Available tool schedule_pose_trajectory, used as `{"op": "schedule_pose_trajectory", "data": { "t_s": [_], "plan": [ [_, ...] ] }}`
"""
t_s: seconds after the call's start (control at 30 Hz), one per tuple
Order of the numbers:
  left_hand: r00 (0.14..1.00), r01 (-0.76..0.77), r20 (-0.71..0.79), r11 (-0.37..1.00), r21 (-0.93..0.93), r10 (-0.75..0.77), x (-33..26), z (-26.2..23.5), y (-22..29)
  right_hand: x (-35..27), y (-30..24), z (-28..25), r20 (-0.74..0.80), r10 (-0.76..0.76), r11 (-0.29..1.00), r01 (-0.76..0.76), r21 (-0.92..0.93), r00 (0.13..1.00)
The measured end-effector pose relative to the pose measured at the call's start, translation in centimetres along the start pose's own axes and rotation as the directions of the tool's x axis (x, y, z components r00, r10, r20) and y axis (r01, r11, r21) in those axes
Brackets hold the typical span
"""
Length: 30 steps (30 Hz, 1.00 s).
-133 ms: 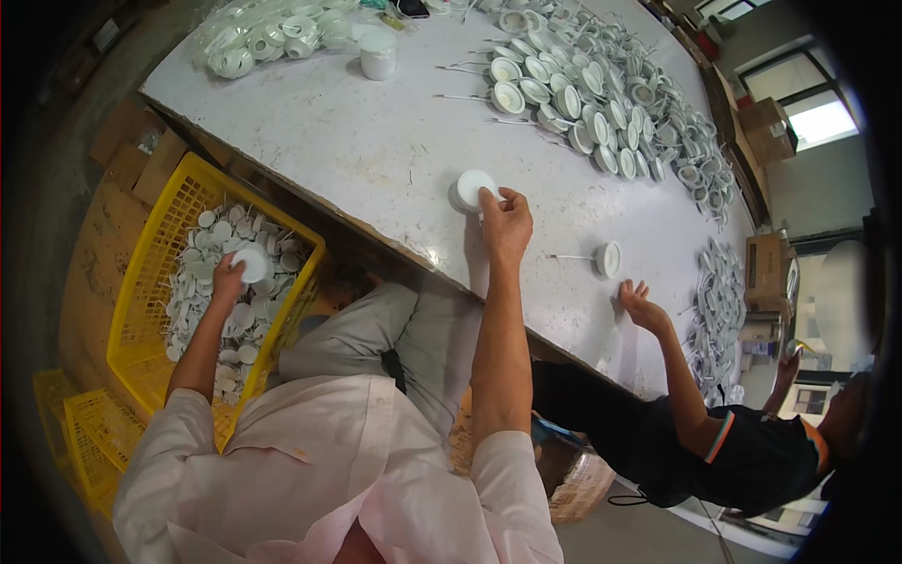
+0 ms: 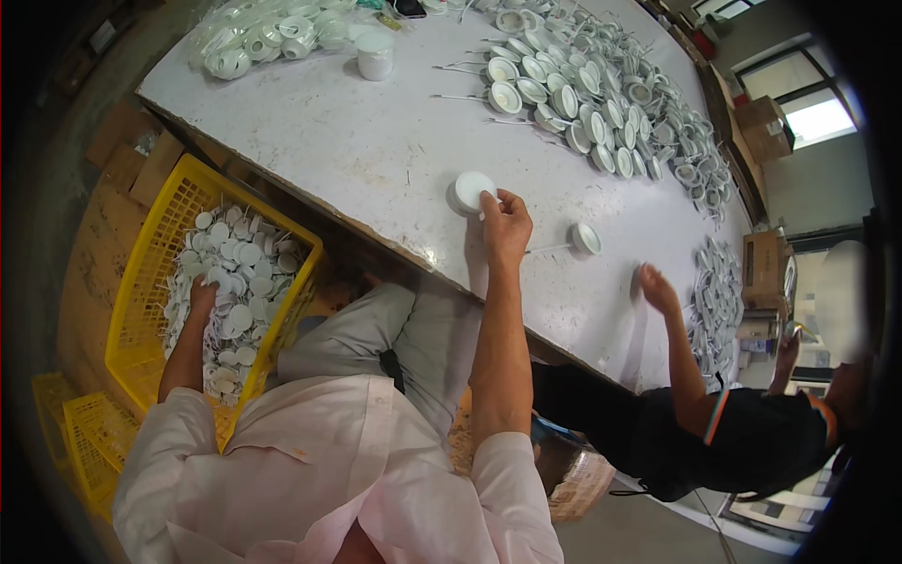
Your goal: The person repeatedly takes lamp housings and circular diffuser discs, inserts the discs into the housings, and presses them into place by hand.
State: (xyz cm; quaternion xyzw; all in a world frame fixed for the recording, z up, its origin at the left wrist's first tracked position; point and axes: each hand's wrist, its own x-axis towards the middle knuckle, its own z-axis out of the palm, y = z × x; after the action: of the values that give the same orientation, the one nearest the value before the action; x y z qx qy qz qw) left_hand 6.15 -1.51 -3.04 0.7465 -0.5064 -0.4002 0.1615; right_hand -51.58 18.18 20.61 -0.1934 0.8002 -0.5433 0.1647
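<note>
My right hand [image 2: 507,222] is closed, thumb and fingers pinching the near right edge of a round white disc-shaped piece [image 2: 474,191] at the table's near edge. Down in the yellow basket, my left hand [image 2: 202,295] reaches among many white discs with thin stems [image 2: 241,318]. Its fingers look apart at the pile, though their tips are partly lost among the pieces. A shallow white cup with a thin stem [image 2: 586,238] lies on the table to the right of my right hand.
The yellow basket [image 2: 132,329] stands left of the table [image 2: 376,141]. A big heap of stemmed white cups [image 2: 601,103] covers the far right. A bagged pile [image 2: 268,38] and a white tub [image 2: 375,58] sit at the back. At right, a co-worker's hand [image 2: 660,289] hovers over the table.
My left hand has moved down into the basket, and the disc it held is no longer plainly in it. The stemmed cup has slid left toward my right hand; the co-worker's hand has drawn right.
</note>
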Motion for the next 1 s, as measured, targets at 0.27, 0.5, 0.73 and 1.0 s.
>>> {"op": "schedule_pose_trajectory", "data": {
  "t_s": [0.27,0.5,0.73,1.0],
  "plan": [
    [0.929,-0.365,0.121,0.923,0.124,0.351,-9.4,6.8,7.0,0.1,1.2,-1.6,-0.012,0.151,0.913,-0.135,0.386,0.988],
    [0.647,-0.444,0.479,0.804,-0.396,0.593,-21.2,12.7,18.8,-0.8,1.3,-2.9,0.189,0.243,0.749,-0.307,0.587,0.952],
    [0.294,-0.522,0.710,0.730,-0.442,0.640,-30.8,16.3,31.1,-4.1,2.4,-6.3,0.175,0.210,0.616,-0.269,0.740,0.962],
    [0.183,-0.721,0.498,0.460,-0.518,0.848,-36.0,27.6,40.3,-8.7,5.6,-12.5,-0.049,0.280,0.571,-0.125,0.812,0.959]
  ]
}}
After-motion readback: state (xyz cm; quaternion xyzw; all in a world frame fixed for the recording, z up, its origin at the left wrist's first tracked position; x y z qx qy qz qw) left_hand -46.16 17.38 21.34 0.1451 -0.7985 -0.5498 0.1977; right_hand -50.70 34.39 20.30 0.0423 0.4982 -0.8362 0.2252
